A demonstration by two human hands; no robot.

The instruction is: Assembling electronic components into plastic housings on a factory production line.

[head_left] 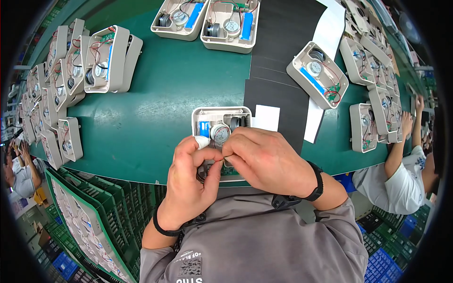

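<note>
A beige plastic housing (197, 112) lies at the near edge of the table in front of me. In it sit a blue battery (204, 128), a round silver motor (220, 134) and a black cylinder-shaped part (238, 121). Over its near half my left hand (192, 170) is closed in a pinch, its index finger capped in white (202, 141). My right hand (270, 162) pinches too, fingertips meeting the left's. What lies between the fingertips is too small to name. Part of a green circuit board (216, 169) shows below them; the rest is hidden by my hands.
Stacked open housings (106, 59) fill the table's left side, more (377, 106) its right. Two (230, 42) lie at the far edge, another (317, 75) on black sheets (276, 61). Green crates (118, 207) stand below left. Other people work at left and right (394, 174).
</note>
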